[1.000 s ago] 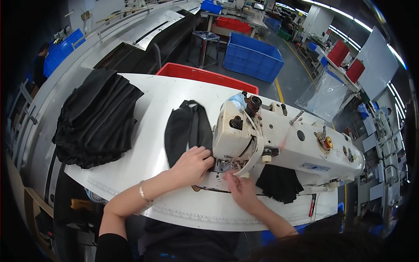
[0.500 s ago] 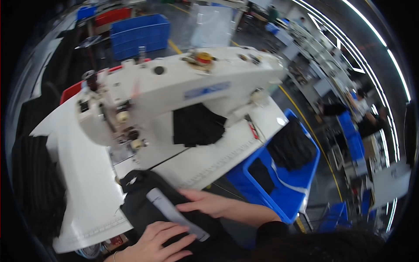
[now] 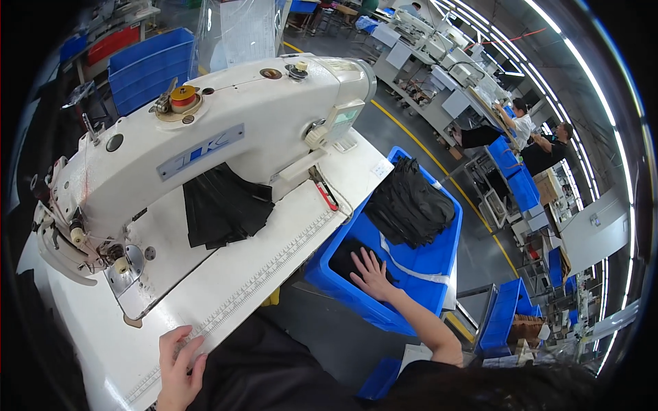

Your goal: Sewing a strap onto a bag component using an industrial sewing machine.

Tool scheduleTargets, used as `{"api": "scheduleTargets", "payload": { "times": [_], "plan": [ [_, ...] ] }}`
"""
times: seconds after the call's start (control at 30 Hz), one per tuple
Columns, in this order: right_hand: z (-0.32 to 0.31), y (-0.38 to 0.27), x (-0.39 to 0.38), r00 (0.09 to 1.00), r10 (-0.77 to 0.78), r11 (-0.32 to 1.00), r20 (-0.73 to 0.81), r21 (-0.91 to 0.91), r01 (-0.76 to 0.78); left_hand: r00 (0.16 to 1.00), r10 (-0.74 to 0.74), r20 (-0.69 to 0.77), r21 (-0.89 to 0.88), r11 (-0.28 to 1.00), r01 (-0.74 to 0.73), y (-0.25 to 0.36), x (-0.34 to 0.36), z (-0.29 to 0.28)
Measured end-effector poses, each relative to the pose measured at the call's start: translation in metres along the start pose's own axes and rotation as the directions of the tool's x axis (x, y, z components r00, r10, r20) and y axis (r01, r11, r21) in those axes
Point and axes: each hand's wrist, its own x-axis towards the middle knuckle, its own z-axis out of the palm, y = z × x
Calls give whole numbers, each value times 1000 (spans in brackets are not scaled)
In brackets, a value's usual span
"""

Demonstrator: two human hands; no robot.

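My right hand lies with fingers spread over a black fabric piece in the near part of a blue plastic bin. A thicker stack of black fabric pieces fills the bin's far side, and a white strap runs between the two. At the front edge of the white sewing table, my left hand is empty, its fingers apart and slightly bent. The white sewing machine stands beyond it. Under the machine's arm sits a fanned bundle of black fabric pieces.
Red-handled snips lie on the table near the machine's right end. A ruler strip follows the table's front edge. Behind the machine is another blue bin. Two people sit at workstations on the far right.
Both hands have left the black fabric with the grey strip, which I no longer see. My right hand has moved right into the bin; my left is at the table edge. The view has shifted right.
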Motion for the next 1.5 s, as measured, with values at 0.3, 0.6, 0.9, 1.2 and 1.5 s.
{"api": "scheduleTargets", "payload": {
  "times": [0.3, 0.6, 0.9, 1.2, 1.5],
  "plan": [
    [61, 43, 23, 961, 134, 843, 243, -537, 18, 994, 104, 32, 108, 988, -107, 5, 7, -15],
    [-66, -132, -83, 989, 143, 976, -48, 174, -133, 994, 103, 19, 135, 985, -105, 4, -7, -23],
    [-41, -239, -60, 579, -547, 740, -604, -25, 672, 981, 7, -194, 162, 987, 25, -4, -62, -86],
    [-15, -497, -66, -159, -932, -197, -327, 88, 976, 261, 302, -917, 398, 630, 667, -10, -168, -258],
    [55, -782, -109, -289, -795, -417, -534, 134, 899, 199, 116, -973, 217, 750, 625, -59, -166, -298]
  ]
}}
